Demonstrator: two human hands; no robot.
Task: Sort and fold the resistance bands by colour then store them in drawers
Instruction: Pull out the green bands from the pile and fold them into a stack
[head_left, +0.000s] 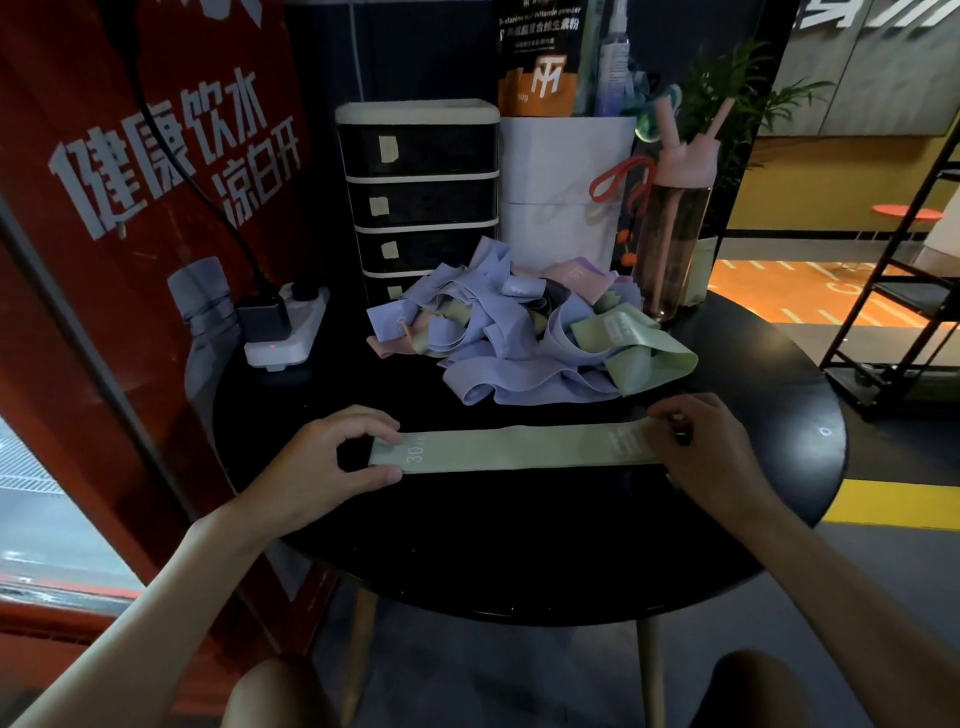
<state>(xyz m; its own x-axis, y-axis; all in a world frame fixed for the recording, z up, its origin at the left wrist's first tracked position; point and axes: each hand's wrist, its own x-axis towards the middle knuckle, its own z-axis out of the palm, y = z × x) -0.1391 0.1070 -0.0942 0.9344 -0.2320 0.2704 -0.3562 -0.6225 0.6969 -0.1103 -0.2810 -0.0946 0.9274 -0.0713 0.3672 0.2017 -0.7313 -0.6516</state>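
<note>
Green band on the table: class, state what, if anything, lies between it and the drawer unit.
The heap of unsorted bands lies between the green band and the drawer unit, partly hiding the lowest drawer.

Green band (514, 448) lay flat, stretched straight left to right, "30" printed at its left end; left hand (317, 462) and right hand (711, 452) pinched the ends. Behind it: tangled pile of bands (519, 332), lilac, green, pink. Black drawers (421, 192) behind the pile, closed, paper-labelled.
</note>
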